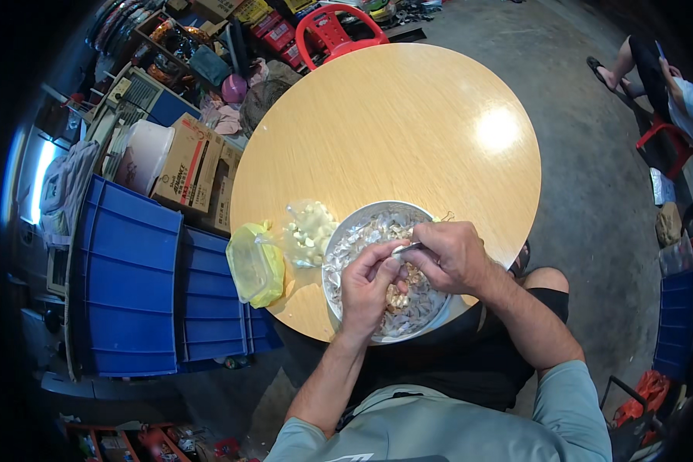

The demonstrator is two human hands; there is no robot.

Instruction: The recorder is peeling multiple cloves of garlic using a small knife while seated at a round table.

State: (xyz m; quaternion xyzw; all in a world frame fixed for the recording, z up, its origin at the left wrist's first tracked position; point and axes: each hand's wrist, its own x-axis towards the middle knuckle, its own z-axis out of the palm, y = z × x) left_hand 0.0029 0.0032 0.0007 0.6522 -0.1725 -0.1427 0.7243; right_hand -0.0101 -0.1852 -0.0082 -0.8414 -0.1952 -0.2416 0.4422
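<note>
Your left hand (pixel 366 286) pinched a pale clove (pixel 398 251) above the white bowl (pixel 399 337) of papery skins (pixel 350 248); your right hand (pixel 456 258) gripped a small blade (pixel 413 247) against it. You seemed mid-peel; the next move likely called for a light, controlled scrape.

The person wears a grey-green shirt (pixel 477 425) with short sleeves (pixel 571 396), and a bit of a white mark (pixel 353 457) shows on its front. The shorts (pixel 431 371) are black, and one bare knee (pixel 547 280) peeks out. The left hand (pixel 366 289) and the right hand (pixel 456 258) are bare, with five fingers each.
</note>
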